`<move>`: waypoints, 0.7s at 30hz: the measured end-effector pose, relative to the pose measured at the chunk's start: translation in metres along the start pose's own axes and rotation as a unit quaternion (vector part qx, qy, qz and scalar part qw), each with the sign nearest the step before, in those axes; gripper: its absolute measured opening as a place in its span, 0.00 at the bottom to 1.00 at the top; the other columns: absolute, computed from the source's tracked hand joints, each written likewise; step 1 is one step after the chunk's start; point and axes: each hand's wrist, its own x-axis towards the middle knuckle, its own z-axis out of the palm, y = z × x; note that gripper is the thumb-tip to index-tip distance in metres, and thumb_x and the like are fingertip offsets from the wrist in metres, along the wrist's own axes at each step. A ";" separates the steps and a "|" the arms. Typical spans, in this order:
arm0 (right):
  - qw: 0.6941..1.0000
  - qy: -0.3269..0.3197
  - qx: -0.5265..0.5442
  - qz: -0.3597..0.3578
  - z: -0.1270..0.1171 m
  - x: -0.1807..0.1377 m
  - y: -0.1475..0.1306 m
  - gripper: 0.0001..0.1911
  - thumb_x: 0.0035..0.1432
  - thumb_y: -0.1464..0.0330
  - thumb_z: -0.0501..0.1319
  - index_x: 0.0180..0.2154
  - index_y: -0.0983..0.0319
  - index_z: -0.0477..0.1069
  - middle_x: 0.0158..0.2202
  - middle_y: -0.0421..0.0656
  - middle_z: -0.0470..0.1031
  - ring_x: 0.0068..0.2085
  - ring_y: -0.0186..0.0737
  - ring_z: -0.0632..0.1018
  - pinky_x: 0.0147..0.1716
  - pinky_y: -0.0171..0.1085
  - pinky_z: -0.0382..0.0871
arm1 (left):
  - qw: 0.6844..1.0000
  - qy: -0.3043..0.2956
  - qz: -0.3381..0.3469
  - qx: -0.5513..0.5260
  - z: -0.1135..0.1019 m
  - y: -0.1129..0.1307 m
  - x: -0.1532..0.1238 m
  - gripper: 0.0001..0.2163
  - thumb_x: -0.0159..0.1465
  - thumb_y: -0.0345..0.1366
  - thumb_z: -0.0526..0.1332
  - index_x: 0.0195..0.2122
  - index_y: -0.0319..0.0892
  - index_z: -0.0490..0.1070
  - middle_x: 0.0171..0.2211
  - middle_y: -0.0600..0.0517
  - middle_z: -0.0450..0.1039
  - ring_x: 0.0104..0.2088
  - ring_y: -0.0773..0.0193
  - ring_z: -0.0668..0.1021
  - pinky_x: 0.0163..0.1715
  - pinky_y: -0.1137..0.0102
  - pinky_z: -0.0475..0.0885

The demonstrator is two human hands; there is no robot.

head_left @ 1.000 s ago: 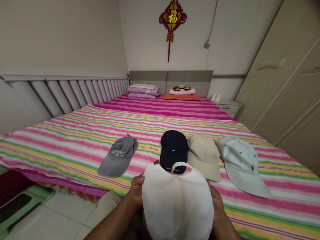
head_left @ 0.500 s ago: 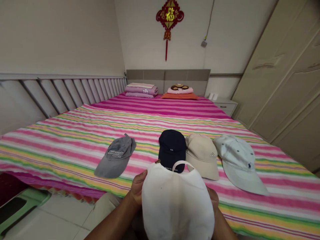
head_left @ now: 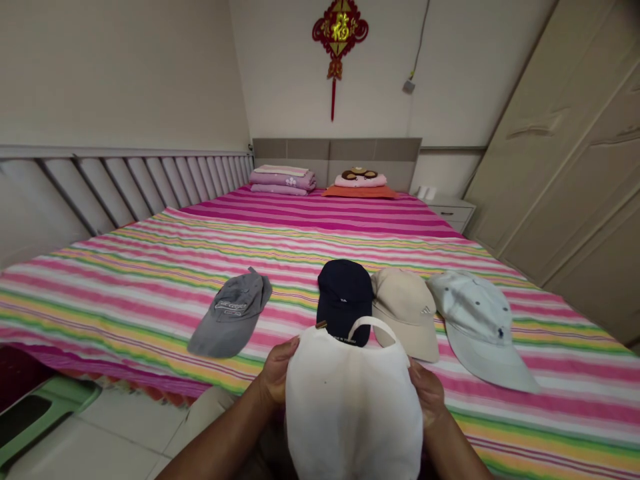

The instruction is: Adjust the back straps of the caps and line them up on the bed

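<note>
Between my two hands is a white baseball cap (head_left: 353, 407), held up in front of me with its back strap and metal buckle uppermost. My left hand (head_left: 281, 368) grips its left edge, and my right hand (head_left: 426, 390) grips the right edge near the strap. The strap hangs loose from the right side, curving over toward the opening. Just beyond it on the bed lie a navy cap (head_left: 344, 293), a beige cap (head_left: 406, 313) and a pale mint cap (head_left: 473, 320) in a row. Off to the left rests a grey cap (head_left: 233, 313). The white cap covers part of the navy brim.
The caps lie on a bed with a striped sheet (head_left: 150, 280). Folded purple bedding (head_left: 283, 181) and a pink and orange pile (head_left: 360, 183) sit by the headboard (head_left: 295, 148). A green stool (head_left: 55, 407) stands at lower left; a wardrobe (head_left: 565, 147) is at right.
My right hand has shifted up along the white cap's right edge and shows more fully. The cap has turned slightly, its strap moving a little right and up.
</note>
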 end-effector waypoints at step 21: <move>1.000 0.018 0.005 0.010 -0.014 -0.013 0.006 0.14 0.29 0.73 0.71 0.24 0.61 0.73 0.18 0.38 0.75 0.20 0.37 0.76 0.20 0.32 0.69 | 0.970 -0.044 0.048 0.235 0.032 0.028 0.005 0.07 0.47 0.31 0.65 0.27 0.34 0.71 0.22 0.51 0.72 0.20 0.71 0.72 0.21 0.77 0.62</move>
